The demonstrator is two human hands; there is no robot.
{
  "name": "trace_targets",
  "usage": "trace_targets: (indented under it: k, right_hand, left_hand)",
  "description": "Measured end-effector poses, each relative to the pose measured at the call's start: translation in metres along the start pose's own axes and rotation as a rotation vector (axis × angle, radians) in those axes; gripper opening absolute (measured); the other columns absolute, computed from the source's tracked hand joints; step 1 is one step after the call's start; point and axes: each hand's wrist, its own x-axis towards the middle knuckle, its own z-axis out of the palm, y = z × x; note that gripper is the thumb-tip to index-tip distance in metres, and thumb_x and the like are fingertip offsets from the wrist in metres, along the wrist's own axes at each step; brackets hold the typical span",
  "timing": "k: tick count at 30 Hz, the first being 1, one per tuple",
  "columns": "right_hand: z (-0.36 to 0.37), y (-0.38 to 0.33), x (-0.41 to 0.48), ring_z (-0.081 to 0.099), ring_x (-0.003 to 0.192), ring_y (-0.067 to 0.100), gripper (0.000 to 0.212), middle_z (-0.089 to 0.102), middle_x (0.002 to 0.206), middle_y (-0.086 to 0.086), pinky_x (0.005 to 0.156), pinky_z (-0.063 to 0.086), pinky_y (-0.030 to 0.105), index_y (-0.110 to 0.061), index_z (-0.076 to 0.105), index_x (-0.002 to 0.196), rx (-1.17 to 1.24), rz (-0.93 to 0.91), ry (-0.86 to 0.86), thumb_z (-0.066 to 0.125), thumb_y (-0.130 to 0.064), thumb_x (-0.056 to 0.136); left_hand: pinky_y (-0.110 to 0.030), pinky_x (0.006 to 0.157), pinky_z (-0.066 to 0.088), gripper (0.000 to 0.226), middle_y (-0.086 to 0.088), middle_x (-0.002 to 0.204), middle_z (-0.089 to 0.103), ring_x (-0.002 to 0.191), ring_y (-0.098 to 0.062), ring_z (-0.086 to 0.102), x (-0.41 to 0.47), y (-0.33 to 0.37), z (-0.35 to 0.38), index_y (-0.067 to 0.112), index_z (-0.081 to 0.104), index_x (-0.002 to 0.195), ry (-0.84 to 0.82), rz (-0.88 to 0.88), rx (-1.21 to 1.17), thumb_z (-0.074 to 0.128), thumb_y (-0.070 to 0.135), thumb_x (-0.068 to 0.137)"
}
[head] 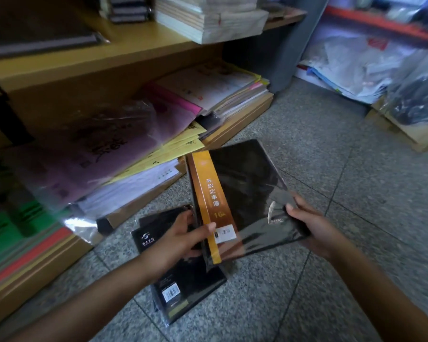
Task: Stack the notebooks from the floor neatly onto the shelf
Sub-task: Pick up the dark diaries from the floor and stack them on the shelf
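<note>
Left hand (181,239) gripping the near left edge of a black notebook (242,193), thumb lying across its orange-gold band (209,201), fingers curled behind the cover. Right hand (311,225) pinching the near right corner of that same notebook, thumb on top against the glossy plastic wrap, fingers underneath. Notebook held up off the floor between both hands, tilted, far end angled away toward the shelving, band running along its left side with printed characters and a small white label near the thumb. Directly below and partly hidden by the left wrist, more black wrapped notebooks (183,280) lying flat on the speckled tile floor (344,156), one showing a white logo, another a barcode sticker. Beyond to the left, a low wooden shelf board (245,119) crammed with slumping plastic-sleeved paper packs (104,154) in purple, yellow, pink and white, spilling over its front edge. Above that, an upper wooden shelf (89,53) carrying a thick wrapped stack of pale books (208,18) and some dark items, blurred. Far right, loose plastic-wrapped goods (356,65) piled against another rack.
</note>
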Motion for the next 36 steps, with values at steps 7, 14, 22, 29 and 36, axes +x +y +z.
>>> trace_targets:
  k: [7,14,22,29,36]
  right_hand:
    - [0.025,-0.034,-0.027,0.064,0.107,0.018,0.042,0.065,0.121,0.003,0.079,0.055,0.031,-0.022,0.058,0.12,0.18,-0.176,-0.088,0.045,-0.009,0.083]
    - [0.097,-0.112,-0.03,0.06,0.112,0.013,0.047,0.062,0.126,-0.001,0.083,0.054,0.028,-0.021,0.051,0.13,0.078,-0.381,-0.234,0.046,-0.014,0.085]
    - [0.196,-0.172,0.004,0.067,0.098,0.01,0.029,0.071,0.108,-0.003,0.086,0.053,0.027,-0.021,0.068,0.11,0.007,-0.435,-0.281,0.052,-0.014,0.087]
    - [0.266,-0.177,0.056,0.069,0.066,0.006,0.01,0.073,0.072,-0.005,0.063,0.055,0.019,-0.019,0.067,0.09,-0.185,-0.38,-0.205,0.058,-0.013,0.091]
    - [0.301,-0.176,0.088,0.064,0.083,0.021,0.011,0.069,0.094,0.004,0.075,0.052,0.033,-0.017,0.068,0.093,-0.091,-0.337,-0.06,0.06,-0.021,0.089]
  left_hand:
    - [-0.047,0.089,0.052,0.037,-0.009,0.114,0.061,0.104,-0.015,0.062,-0.037,0.015,0.019,0.018,0.034,0.111,0.106,0.482,0.212,0.061,0.026,0.087]
    - [-0.021,0.077,0.053,0.036,0.01,0.109,0.066,0.1,-0.007,0.062,-0.085,0.084,-0.007,0.023,0.039,0.117,0.22,0.793,0.094,0.05,0.016,0.084]
    - [-0.029,0.057,0.056,0.03,0.002,0.098,0.068,0.085,-0.014,0.069,-0.12,0.155,-0.048,0.038,0.048,0.109,0.446,0.772,-0.167,0.041,0.012,0.097]
    - [-0.034,0.042,0.056,0.026,-0.012,0.1,0.069,0.076,-0.026,0.072,-0.135,0.168,-0.086,0.025,0.045,0.122,0.497,0.66,-0.454,0.038,0.018,0.098]
    - [-0.028,0.047,0.057,0.034,-0.018,0.101,0.069,0.073,-0.021,0.072,-0.143,0.173,-0.108,0.008,0.048,0.126,0.442,0.602,-0.631,0.044,0.024,0.096]
